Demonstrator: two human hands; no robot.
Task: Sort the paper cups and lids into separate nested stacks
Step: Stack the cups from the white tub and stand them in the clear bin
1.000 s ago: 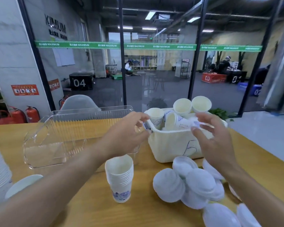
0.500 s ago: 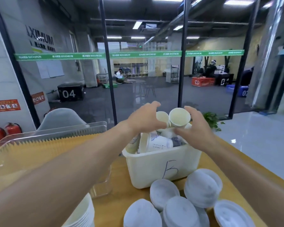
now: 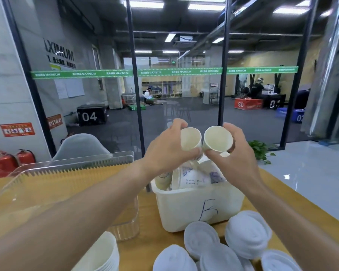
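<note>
My left hand [image 3: 167, 149] grips a white paper cup [image 3: 190, 138], its mouth turned toward me. Beside it my right hand [image 3: 233, 157] grips a second paper cup [image 3: 218, 138], also mouth toward me. The two cups almost touch, held above a white bin [image 3: 198, 208] marked with a handwritten 5. Several more cups with blue print [image 3: 194, 178] lie in that bin. A nested cup stack [image 3: 104, 253] stands at the lower left. Several white lids [image 3: 247, 233] lie in loose piles in front of the bin.
A clear plastic tray [image 3: 70, 173] lies on the wooden table [image 3: 151, 227] left of the bin. Glass wall panels with black frames stand just behind the table. A grey chair back [image 3: 80, 147] and red fire extinguishers [image 3: 25, 156] are at the left.
Both hands reached into the bin, each took hold of a cup, and lifted them up side by side. The view has moved closer to the bin.
</note>
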